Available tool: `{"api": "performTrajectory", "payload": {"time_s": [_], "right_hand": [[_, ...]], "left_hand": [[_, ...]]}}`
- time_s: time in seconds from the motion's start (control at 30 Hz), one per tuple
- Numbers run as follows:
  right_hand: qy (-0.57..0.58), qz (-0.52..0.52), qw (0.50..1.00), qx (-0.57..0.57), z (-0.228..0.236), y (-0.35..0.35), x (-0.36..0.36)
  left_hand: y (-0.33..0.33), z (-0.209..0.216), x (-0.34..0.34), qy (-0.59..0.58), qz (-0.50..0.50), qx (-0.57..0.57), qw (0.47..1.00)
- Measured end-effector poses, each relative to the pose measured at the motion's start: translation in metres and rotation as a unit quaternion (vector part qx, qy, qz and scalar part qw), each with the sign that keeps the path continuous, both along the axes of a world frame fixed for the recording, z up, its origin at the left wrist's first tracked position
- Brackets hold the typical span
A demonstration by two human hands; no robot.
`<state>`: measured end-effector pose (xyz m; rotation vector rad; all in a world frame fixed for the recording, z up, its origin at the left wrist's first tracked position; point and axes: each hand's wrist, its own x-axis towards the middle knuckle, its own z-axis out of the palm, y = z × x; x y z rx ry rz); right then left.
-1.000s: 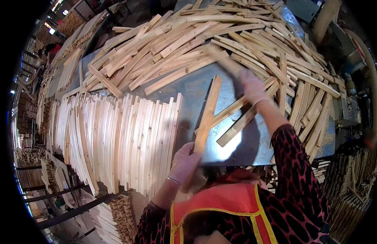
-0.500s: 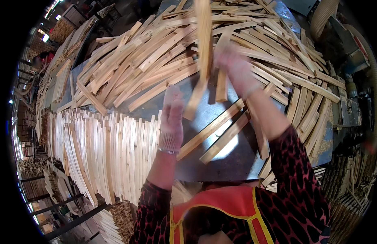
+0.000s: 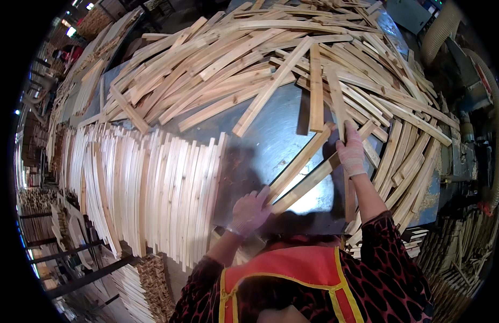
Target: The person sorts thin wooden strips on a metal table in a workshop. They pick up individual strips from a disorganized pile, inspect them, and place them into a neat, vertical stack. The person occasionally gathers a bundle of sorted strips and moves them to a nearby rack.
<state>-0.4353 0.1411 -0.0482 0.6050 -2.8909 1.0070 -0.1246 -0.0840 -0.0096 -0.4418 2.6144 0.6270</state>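
My left hand [image 3: 250,211], in a pale knitted glove, is at the near end of a wooden strip [image 3: 303,161] that slants across the metal table [image 3: 244,167]. Its fingers close on that end. Beside it a second strip [image 3: 306,185] lies nearly parallel. My right hand [image 3: 350,152], gloved too, has its fingers closed around the lower part of a strip [image 3: 335,97] that points away from me. Just left of that one lies another strip [image 3: 316,89], and farther left a long diagonal strip [image 3: 273,86] leans against the heap.
A large jumbled heap of wooden strips [image 3: 206,70] covers the far side. On the left stands a tight row of strips [image 3: 169,188] side by side. More strips [image 3: 405,156] lie at the right edge, near machinery with a ribbed hose [image 3: 440,32].
A strip that was blurred in motion now lies diagonally on the table. My left hand has come down from beside the row to the strip's near end. My right hand has drawn nearer me.
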Motion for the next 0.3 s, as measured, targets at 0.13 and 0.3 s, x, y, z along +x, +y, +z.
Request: {"api": "performTrajectory", "payload": {"time_s": [0.13,0.3], "right_hand": [[-0.181,-0.022,0.945,-0.272,0.057,-0.031,0.091],[-0.349,0.053,0.876,-0.329,0.017,-0.099,0.21]], "left_hand": [[-0.003,0.023,0.111,0.058,0.202,0.188,0.959],[0.014,-0.011,0.207,0.182,0.478,0.516,0.687]]}}
